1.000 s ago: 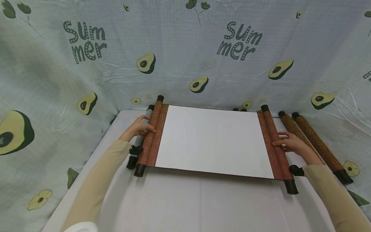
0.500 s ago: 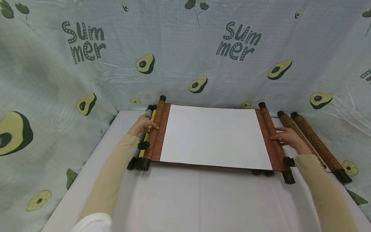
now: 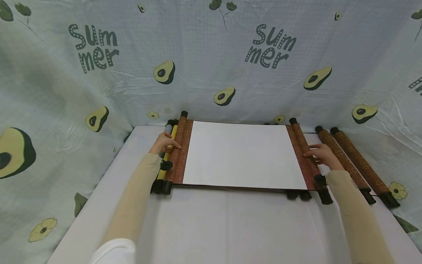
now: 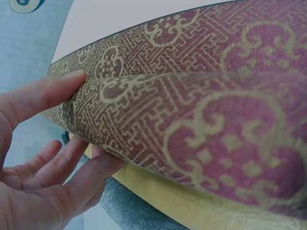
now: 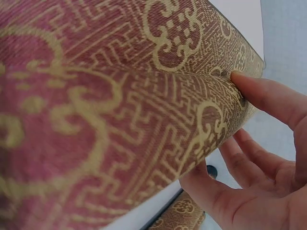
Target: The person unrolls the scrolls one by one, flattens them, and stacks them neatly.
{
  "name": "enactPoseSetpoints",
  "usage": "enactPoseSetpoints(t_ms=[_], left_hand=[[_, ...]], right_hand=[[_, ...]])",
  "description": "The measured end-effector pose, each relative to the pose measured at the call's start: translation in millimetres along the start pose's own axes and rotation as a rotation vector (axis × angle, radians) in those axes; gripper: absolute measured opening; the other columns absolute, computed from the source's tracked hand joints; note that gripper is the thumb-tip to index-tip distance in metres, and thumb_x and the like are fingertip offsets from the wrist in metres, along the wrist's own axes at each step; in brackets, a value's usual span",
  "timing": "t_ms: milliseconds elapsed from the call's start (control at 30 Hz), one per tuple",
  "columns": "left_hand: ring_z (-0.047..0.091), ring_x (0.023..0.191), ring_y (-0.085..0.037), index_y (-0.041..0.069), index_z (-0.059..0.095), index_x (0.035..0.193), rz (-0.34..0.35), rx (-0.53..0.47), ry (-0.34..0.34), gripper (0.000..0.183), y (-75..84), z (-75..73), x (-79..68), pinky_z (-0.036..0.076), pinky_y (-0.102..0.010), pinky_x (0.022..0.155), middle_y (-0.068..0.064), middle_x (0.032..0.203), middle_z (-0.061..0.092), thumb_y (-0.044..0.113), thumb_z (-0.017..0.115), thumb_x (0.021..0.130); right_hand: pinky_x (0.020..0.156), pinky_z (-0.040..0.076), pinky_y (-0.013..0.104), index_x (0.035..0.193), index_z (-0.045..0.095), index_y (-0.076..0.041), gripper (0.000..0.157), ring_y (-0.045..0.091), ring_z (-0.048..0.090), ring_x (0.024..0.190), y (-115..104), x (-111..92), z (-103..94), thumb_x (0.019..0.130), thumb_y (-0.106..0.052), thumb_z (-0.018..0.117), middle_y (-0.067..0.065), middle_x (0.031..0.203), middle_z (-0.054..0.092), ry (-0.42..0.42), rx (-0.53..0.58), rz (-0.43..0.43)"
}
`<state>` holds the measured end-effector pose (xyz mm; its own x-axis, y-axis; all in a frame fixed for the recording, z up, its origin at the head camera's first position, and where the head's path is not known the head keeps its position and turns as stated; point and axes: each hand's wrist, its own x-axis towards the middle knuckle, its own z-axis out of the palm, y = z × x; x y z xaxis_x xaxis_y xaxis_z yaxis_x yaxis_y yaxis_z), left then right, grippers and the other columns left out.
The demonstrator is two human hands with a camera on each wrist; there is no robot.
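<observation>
A hanging scroll (image 3: 244,154) lies partly unrolled, with blank white paper between two red-brown, gold-patterned rolled ends with black knobs. My left hand (image 3: 165,143) grips the left roll (image 3: 174,157). In the left wrist view the thumb (image 4: 67,88) presses on top and the fingers curl beneath the brocade. On the other side, my right hand (image 3: 324,156) holds the right roll (image 3: 304,152). Its thumb (image 5: 268,96) lies on top in the right wrist view, fingers underneath. Beside the left roll sit a yellow roll (image 3: 161,174) and a grey-blue roll (image 4: 134,206), partly hidden.
Two brown-gold rolls, one nearer (image 3: 339,157) and one farther right (image 3: 362,167), lie along the right side. Black knobs (image 3: 291,195) poke out under the scroll's near edge. A white table (image 3: 227,227) meets an avocado-print cloth (image 3: 197,51) behind.
The scroll's right roll has moved left and its near edge has shifted back, while the left roll has moved slightly right. The yellow roll and near-edge knobs have come into view. Both hands keep their hold.
</observation>
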<state>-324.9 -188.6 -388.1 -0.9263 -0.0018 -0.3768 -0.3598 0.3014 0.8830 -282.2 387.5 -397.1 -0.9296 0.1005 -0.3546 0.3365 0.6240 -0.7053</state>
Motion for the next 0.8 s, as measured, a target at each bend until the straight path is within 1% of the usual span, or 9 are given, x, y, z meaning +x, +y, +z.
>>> enactPoseSetpoints(t_ms=[100,200,300,433,533,633,700,767,800], left_hand=[[0.052,0.066,-0.013,-0.004,0.021,0.131,0.0,0.013,0.023,0.072,-1.5,0.4,0.8,0.049,-0.027,0.061,-0.022,0.133,0.026,-0.002,0.065,0.074],[0.05,0.065,-0.013,-0.004,0.024,0.13,-0.004,0.037,0.059,0.07,-3.9,0.4,3.6,0.048,-0.026,0.06,-0.022,0.133,0.027,0.0,0.066,0.074],[0.051,0.061,-0.012,-0.003,0.032,0.121,-0.002,0.057,0.096,0.06,-7.5,0.7,8.5,0.048,-0.025,0.057,-0.019,0.122,0.034,0.001,0.068,0.072],[0.052,0.053,-0.011,0.001,0.039,0.099,0.011,0.099,0.138,0.044,-12.7,2.0,14.1,0.047,-0.024,0.052,-0.013,0.099,0.041,0.0,0.07,0.068],[0.052,0.051,-0.012,0.003,0.039,0.091,0.019,0.121,0.168,0.041,-15.5,3.3,15.3,0.047,-0.025,0.05,-0.011,0.091,0.043,0.0,0.071,0.065],[0.052,0.05,-0.012,0.002,0.041,0.092,0.035,0.139,0.196,0.041,-17.0,4.9,14.4,0.046,-0.025,0.05,-0.012,0.089,0.044,0.001,0.072,0.065],[0.051,0.049,-0.012,0.001,0.042,0.092,0.052,0.153,0.22,0.042,-17.2,6.4,12.7,0.046,-0.025,0.049,-0.012,0.088,0.044,0.002,0.073,0.065],[0.049,0.05,-0.012,0.001,0.042,0.09,0.079,0.177,0.244,0.041,-18.2,7.8,12.4,0.045,-0.025,0.049,-0.012,0.087,0.043,0.003,0.074,0.064],[0.049,0.052,-0.013,0.001,0.042,0.089,0.091,0.189,0.255,0.042,-18.4,8.8,12.2,0.044,-0.026,0.049,-0.012,0.088,0.042,0.003,0.075,0.063]], right_hand=[[0.077,0.048,0.037,0.136,0.017,0.012,0.078,0.032,0.051,0.099,0,1,3.8,0.082,-0.024,0.061,0.032,0.134,0.027,0.017,0.021,0.016],[0.084,0.045,0.043,0.136,0.019,0.012,0.078,0.04,0.043,0.11,1,4,7.5,0.081,-0.024,0.061,0.032,0.133,0.028,0.035,0.037,0.03],[0.088,0.043,0.046,0.135,0.023,0.012,0.074,0.042,0.04,0.114,2,7,11.1,0.081,-0.023,0.06,0.031,0.132,0.031,0.057,0.04,0.046],[0.09,0.041,0.049,0.134,0.027,0.012,0.069,0.042,0.04,0.115,3,10,16.1,0.082,-0.022,0.059,0.031,0.133,0.031,0.079,0.027,0.057],[0.089,0.042,0.049,0.131,0.031,0.014,0.067,0.041,0.044,0.11,4,11,20.8,0.082,-0.021,0.059,0.033,0.13,0.035,0.115,0.011,0.041],[0.081,0.046,0.045,0.127,0.036,0.015,0.063,0.034,0.052,0.096,6,12,25.3,0.08,-0.02,0.061,0.032,0.123,0.041,0.17,0.012,0.026],[0.078,0.048,0.042,0.126,0.038,0.015,0.062,0.026,0.055,0.085,8,13,27.7,0.079,-0.019,0.062,0.031,0.12,0.044,0.199,0.025,0.019],[0.077,0.049,0.041,0.126,0.039,0.013,0.06,0.022,0.054,0.084,9,15,29.4,0.08,-0.018,0.062,0.03,0.119,0.045,0.217,0.034,0.029],[0.078,0.049,0.041,0.126,0.04,0.013,0.059,0.023,0.054,0.084,9,16,30.3,0.08,-0.018,0.061,0.029,0.12,0.045,0.226,0.034,0.032]])
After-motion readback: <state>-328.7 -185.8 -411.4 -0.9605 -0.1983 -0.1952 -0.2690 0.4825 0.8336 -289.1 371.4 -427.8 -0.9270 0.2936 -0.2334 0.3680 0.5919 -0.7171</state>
